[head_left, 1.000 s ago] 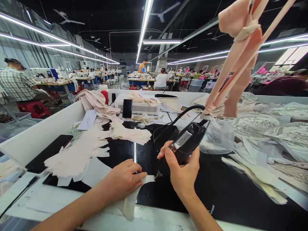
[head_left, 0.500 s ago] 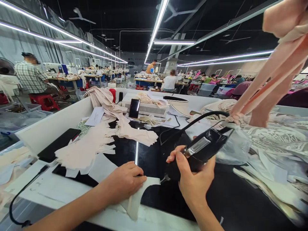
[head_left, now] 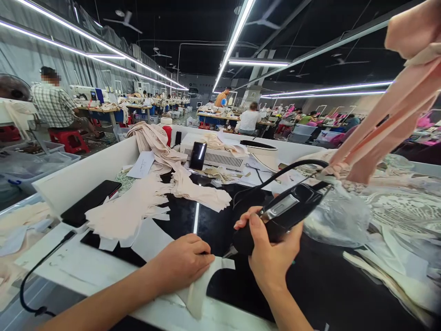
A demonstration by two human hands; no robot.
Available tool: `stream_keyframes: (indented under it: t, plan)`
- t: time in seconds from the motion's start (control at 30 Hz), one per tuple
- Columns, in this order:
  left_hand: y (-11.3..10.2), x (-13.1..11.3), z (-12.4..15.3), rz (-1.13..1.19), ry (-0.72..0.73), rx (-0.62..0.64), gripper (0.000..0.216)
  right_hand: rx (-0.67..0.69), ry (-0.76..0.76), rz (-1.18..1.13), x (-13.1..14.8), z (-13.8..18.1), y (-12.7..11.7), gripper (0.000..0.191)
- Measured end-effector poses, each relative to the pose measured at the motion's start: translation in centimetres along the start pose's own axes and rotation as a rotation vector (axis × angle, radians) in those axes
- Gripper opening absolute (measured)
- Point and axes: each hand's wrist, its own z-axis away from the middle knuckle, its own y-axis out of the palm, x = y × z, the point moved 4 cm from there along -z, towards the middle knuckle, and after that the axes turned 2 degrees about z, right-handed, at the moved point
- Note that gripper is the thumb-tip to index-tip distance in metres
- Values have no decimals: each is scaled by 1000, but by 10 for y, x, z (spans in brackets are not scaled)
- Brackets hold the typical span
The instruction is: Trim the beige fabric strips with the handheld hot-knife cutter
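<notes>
My left hand (head_left: 188, 264) lies on a cream fabric piece (head_left: 201, 289) at the front edge of the black work surface, its fingers bent together and pressing the cloth down. My right hand (head_left: 275, 257) is wrapped round a black corded hand tool (head_left: 284, 214) with a shiny metal plate on its side. The tool's narrow metal tip (head_left: 230, 252) points down left, at the fabric's back edge; whether it touches cannot be made out. Right of the tip, a small light tab (head_left: 228, 264) shows at the fabric's corner. Peach fabric strips (head_left: 382, 124) hang by the tool's cable end.
Pale fabric pieces (head_left: 127, 204) are heaped to the left, beside a dark phone-like slab (head_left: 91, 202). A phone (head_left: 198, 155) leans against a white vented box (head_left: 220, 157). A plastic bag (head_left: 337, 220) and lace pieces (head_left: 399, 209) lie right. Co-workers sit at sewing tables beyond.
The tool has moved a little left along the fabric's back edge, and a light tab now stands out at the corner. My left hand keeps its place on the cloth; the view has shifted slightly.
</notes>
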Motion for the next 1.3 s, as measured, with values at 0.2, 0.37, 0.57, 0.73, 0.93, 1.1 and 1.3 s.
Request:
stream_keyframes:
  t: [0.2, 0.37, 0.57, 0.73, 0.93, 1.1, 1.3]
  plan:
    - [1, 0, 0, -22, 9, -3, 21, 19, -18, -6, 2, 2, 4, 31]
    - [2, 0, 0, -25, 24, -30, 16, -14, -26, 17, 3, -2, -4, 34]
    - [1, 0, 1, -11, 12, -18, 17, -40, -21, 34, 1, -5, -10, 39]
    - [-1, 1, 2, 6, 1, -7, 17, -27, 4, 30, 3, -3, -8, 36]
    - [-2, 1, 2, 12, -6, 10, 17, -16, 29, -28, 12, 4, -8, 37]
    - [-2, 1, 1, 5, -6, 15, 17, 21, 22, -25, 13, 10, -3, 32]
    - [-2, 2, 2, 6, 4, -12, 19, 30, 19, -25, 11, 10, -2, 29]
